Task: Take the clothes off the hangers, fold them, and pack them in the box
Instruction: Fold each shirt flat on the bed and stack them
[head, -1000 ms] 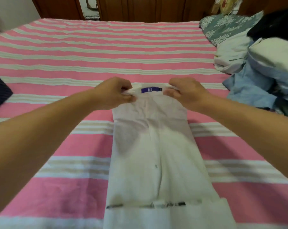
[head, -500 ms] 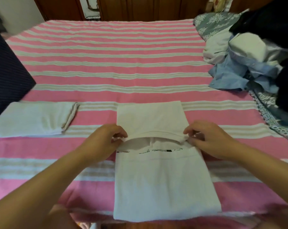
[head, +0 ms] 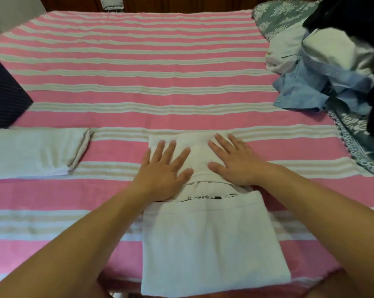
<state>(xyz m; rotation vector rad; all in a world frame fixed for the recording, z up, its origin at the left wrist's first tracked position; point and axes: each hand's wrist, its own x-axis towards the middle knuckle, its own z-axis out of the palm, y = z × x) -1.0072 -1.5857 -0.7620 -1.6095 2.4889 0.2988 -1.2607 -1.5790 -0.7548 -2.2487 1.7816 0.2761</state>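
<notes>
A white T-shirt (head: 212, 244) lies folded into a long strip on the pink striped bed, its far end doubled back toward me; black print shows at the fold. My left hand (head: 163, 168) and my right hand (head: 233, 162) lie flat on that doubled-back part, fingers straight and spread, pressing it down. A second white garment (head: 33, 153), folded, rests on the bed to the left. A heap of unfolded clothes (head: 323, 67), white, light blue and black, sits at the far right.
The bed (head: 138, 67) with pink and beige stripes fills the view. A dark navy object (head: 3, 97) stands at the left edge. A grey floral pillow (head: 276, 18) lies at the back right. Wooden furniture runs along the far side.
Both hands pinched the shirt's collar end, drew it toward me and folded it over. They have let go and now press flat on the fold.
</notes>
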